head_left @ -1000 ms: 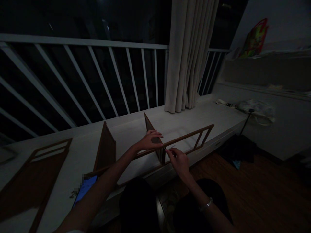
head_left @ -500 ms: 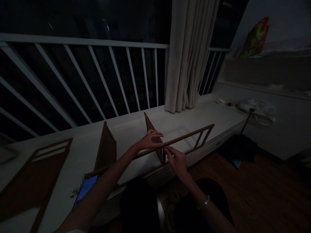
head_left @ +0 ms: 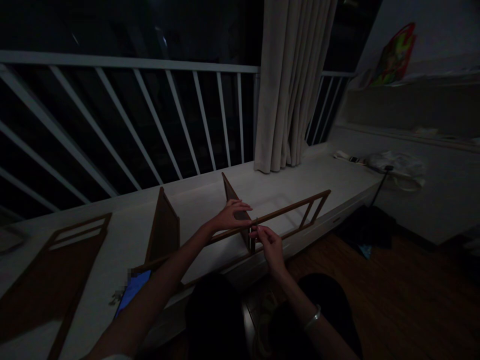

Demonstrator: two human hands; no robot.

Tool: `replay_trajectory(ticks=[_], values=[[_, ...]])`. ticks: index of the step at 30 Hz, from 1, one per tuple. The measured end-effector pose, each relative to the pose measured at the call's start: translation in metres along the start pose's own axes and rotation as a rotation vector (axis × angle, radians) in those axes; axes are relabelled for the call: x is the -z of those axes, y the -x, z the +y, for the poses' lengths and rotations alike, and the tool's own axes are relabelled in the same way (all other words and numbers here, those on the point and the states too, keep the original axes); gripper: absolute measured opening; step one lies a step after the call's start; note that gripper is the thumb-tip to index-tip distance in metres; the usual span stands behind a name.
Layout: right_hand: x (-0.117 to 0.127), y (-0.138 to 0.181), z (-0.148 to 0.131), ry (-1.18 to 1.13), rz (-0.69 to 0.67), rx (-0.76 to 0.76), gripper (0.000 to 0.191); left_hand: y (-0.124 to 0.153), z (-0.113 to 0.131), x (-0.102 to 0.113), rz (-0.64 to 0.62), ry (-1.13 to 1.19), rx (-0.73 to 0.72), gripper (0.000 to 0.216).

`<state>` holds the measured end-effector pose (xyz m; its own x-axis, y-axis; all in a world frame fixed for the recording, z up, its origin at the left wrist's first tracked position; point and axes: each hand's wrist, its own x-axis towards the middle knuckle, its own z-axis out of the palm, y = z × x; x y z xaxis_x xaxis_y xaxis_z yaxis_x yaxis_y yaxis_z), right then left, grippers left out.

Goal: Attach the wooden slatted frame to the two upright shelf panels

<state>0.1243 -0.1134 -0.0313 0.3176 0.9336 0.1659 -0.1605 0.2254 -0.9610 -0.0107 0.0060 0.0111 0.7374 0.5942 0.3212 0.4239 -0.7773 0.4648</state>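
A brown wooden frame with slats near its right end stands on edge on the white ledge. Upright brown panels meet it: one at the left, another by the hands. My left hand holds the near end of that second panel, thumb below and fingers above. Just right of it, at the joint, my right hand pinches a small thin dark piece, too small and dim to name. A similar frame with a solid panel lies flat at the left.
A lit phone screen lies near my left forearm. White railing and a curtain line the back. A pale bag sits at the ledge's far right. Dark cloth lies on the wooden floor.
My right hand has shifted slightly left, its fingers have turned, and the thin piece stands more upright. My left hand stays in place on the panel.
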Motion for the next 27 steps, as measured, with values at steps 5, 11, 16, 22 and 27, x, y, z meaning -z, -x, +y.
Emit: replay_trajectory(ticks=[5,11,16,22,27], values=[[-0.0018,0.0008,0.0028,-0.18,0.019,-0.14,0.026,0.0,0.001,0.0006,-0.009,0.012,0.018,0.046],[-0.0014,0.0024,-0.0037,-0.364,0.036,-0.339,0.027,-0.0006,0.0006,-0.0006,-0.007,-0.001,0.012,0.046],[0.0008,0.0038,-0.0054,-0.379,-0.014,-0.512,0.026,-0.0005,0.0009,-0.0007,-0.01,-0.003,0.011,0.046],[0.0006,0.0013,-0.0027,-0.413,-0.059,-0.49,0.028,-0.0008,0.0002,-0.0015,-0.004,-0.019,0.0,0.046],[-0.0016,0.0015,0.0004,-0.195,-0.036,-0.289,0.028,-0.0005,-0.0006,-0.0011,-0.008,-0.006,-0.006,0.047]])
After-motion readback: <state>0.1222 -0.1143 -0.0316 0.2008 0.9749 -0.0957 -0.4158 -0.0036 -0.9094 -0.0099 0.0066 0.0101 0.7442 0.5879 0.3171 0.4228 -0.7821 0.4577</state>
